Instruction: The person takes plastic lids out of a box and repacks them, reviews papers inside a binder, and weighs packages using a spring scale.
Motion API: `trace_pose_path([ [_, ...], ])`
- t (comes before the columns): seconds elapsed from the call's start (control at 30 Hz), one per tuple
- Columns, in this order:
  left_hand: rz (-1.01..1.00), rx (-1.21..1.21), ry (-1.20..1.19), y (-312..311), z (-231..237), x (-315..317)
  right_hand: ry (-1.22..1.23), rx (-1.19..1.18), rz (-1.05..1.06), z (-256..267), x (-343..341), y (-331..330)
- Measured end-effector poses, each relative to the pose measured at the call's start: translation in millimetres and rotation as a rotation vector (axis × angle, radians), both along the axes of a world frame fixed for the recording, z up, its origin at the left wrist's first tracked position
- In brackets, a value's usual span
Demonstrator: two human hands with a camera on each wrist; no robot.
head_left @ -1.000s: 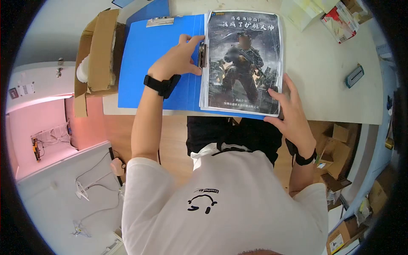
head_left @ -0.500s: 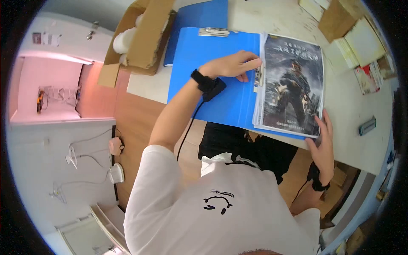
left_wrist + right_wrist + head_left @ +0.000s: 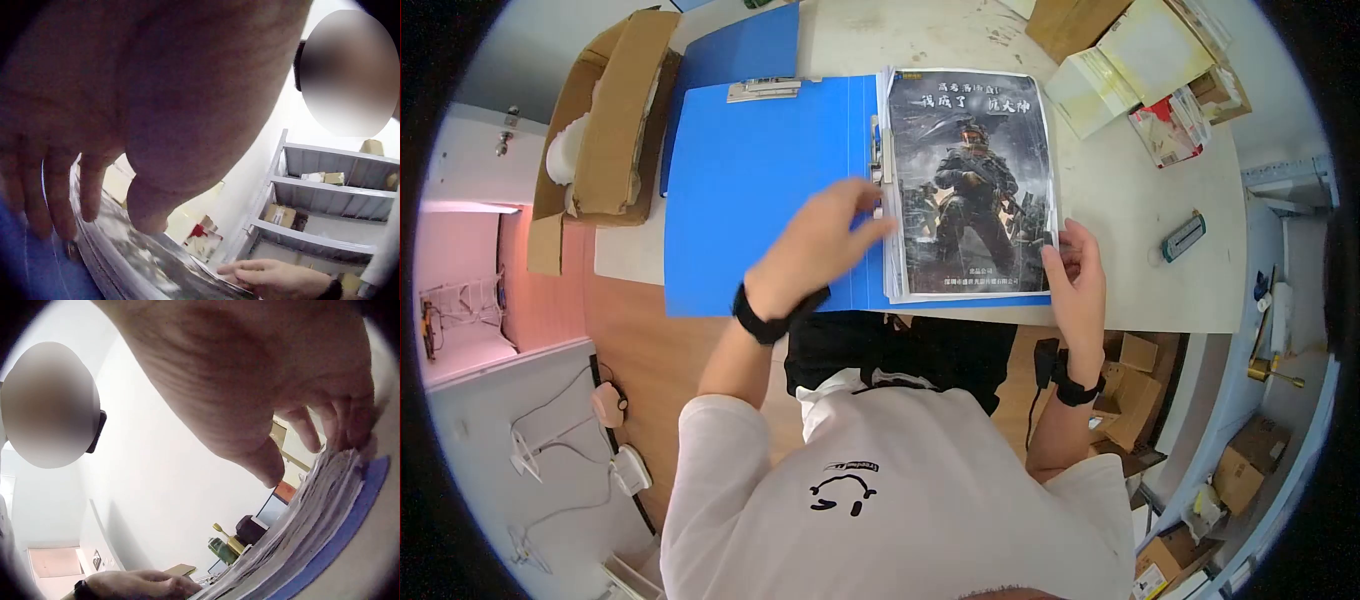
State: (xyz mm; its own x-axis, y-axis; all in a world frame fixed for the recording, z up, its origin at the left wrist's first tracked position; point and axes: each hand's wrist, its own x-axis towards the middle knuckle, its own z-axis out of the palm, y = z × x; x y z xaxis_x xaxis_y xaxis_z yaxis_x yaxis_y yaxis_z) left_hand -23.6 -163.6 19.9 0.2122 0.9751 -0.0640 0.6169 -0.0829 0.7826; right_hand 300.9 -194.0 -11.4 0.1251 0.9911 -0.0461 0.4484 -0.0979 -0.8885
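Note:
A blue folder lies spread on the table, with a metal clip along its spine. On its right side rests a thick stack of sheets, topped by a dark poster page showing an armed figure. My left hand is over the spine, fingers extended towards the stack's left edge below the clip; contact is unclear. At the stack's lower right edge is my right hand, its fingers loosely bent along the sheets' side. In the right wrist view its fingertips touch the page edges.
An open cardboard box with white rolls stands left of the folder, beside another blue folder. Boxes and pads are at the back right. A small teal object lies on the table at right.
My left hand has moved down along the spine, from beside the clip to below it. My right hand stays by the lower right corner, slightly shifted. The head view has swung and returned.

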Motion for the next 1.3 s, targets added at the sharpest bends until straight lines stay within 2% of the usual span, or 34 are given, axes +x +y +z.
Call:
trace_pose_path([
  [0.07, -0.084, 0.203, 0.188, -24, -8, 8, 0.019, -0.006, -0.034, -2, 0, 6],
  [0.13, -0.031, 0.168, 0.199, -41, -11, 21, -0.152, -0.002, -0.017, -12, 3, 12],
  [0.17, 0.028, 0.13, 0.208, -45, -14, 27, -0.151, 0.002, -0.018, -10, 2, 13],
  [0.23, 0.046, 0.15, 0.2, -49, -28, 29, -0.322, 0.022, 0.083, -4, -2, 14],
  [0.3, 0.064, 0.165, 0.247, -54, -30, 32, -0.346, 0.075, 0.081, -13, -4, 13],
  [0.43, 0.05, 0.188, 0.239, -57, -34, 33, -0.302, 0.16, 0.076, -14, -7, 5],
  [0.63, 0.027, 0.224, 0.134, -57, -39, 28, -0.383, 0.261, 0.026, -29, -12, -11],
  [0.7, 0.026, 0.17, 0.116, -53, -38, 23, -0.404, 0.274, 0.014, -28, -12, -12],
  [0.77, 0.023, 0.163, 0.07, -49, -39, 16, 0.003, 0.037, -0.007, -20, -7, -9],
  [0.83, 0.024, 0.157, 0.022, -45, -39, 8, -0.034, 0.033, 0.035, -17, -5, -11],
  [0.9, 0.027, 0.159, -0.13, -39, -35, 0, -0.071, 0.031, 0.078, -14, -8, -16],
  [0.97, 0.066, 0.117, -0.19, -42, -35, 0, -0.052, 0.08, 0.081, -17, -14, -41],
  [1.0, 0.105, 0.066, -0.25, -46, -37, 2, 0.003, 0.03, 0.075, -11, -16, -56],
  [1.1, 0.185, -0.067, -0.293, -48, -32, 1, 0.197, -0.066, 0.025, -12, -26, -91],
  [1.23, 0.176, 0.086, -0.214, -44, -34, 1, 0.275, -0.142, -0.039, -35, -33, -114],
  [1.3, 0.166, 0.099, -0.201, -45, -33, 5, 0.384, -0.011, -0.165, -44, -39, -121],
])
